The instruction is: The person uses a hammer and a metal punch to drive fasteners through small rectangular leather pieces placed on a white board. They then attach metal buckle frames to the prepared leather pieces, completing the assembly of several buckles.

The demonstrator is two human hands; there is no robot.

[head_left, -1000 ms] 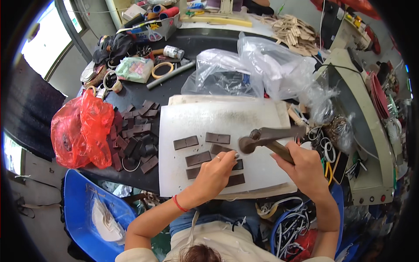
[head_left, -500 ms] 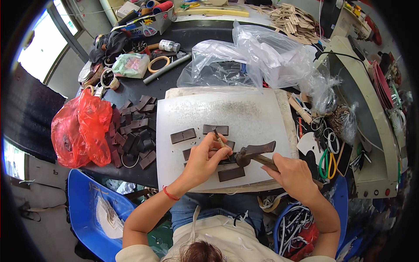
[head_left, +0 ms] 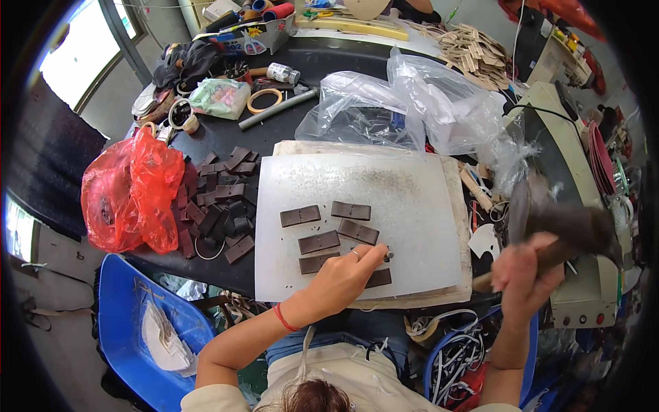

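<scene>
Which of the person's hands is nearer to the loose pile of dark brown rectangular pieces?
Left. The left hand is right of the pile, over the white rectangular board; the right hand, gripping a dark hammer, is farther right, past the board's edge.

Your brown pieces (head_left: 319, 241) look like smooth leather with a low sheen, against the milky, satin plastic of your board (head_left: 329, 168), its surface roughened by specks and pits. Your hammer (head_left: 570, 223), though blurred, shows a dark, metal-looking head, and your small tool (head_left: 389, 255) a metallic glint. Around you, the clear bag (head_left: 439, 103) and red bag (head_left: 130, 196) are crinkled, glossy plastic film, the blue bin (head_left: 113, 323) smooth hard plastic.
</scene>
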